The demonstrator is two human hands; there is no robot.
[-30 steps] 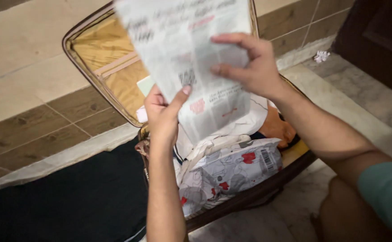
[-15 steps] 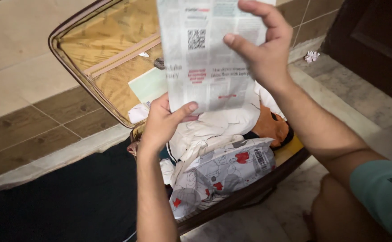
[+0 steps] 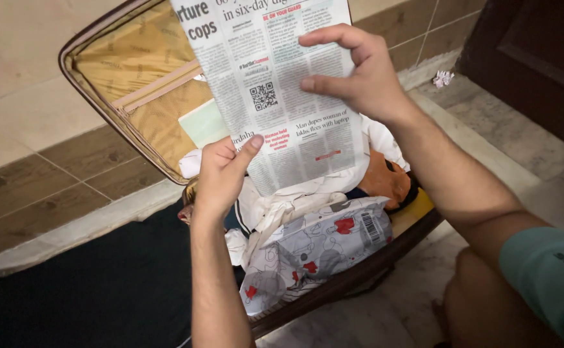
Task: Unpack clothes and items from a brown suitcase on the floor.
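Note:
I hold a folded newspaper (image 3: 275, 96) over an open suitcase (image 3: 359, 270). My left hand (image 3: 220, 174) pinches the paper's lower left edge with the thumb on top. My right hand (image 3: 359, 71) grips its right edge higher up. Under the paper the suitcase is packed with white clothing (image 3: 275, 206), an orange garment (image 3: 385, 180) and a grey printed plastic packet (image 3: 314, 248) with red marks.
The suitcase lid (image 3: 133, 71), lined in tan fabric, leans against a tiled wall (image 3: 30, 109). A pale green card (image 3: 203, 124) sits in the lid. A dark cloth (image 3: 82, 290) lies left of the case. A crumpled paper scrap (image 3: 443, 78) lies near a dark door (image 3: 540, 58).
The newspaper has tilted and dropped a little, showing more of its upper print. My right hand came down with it; my left hand shifted slightly left along the lower edge.

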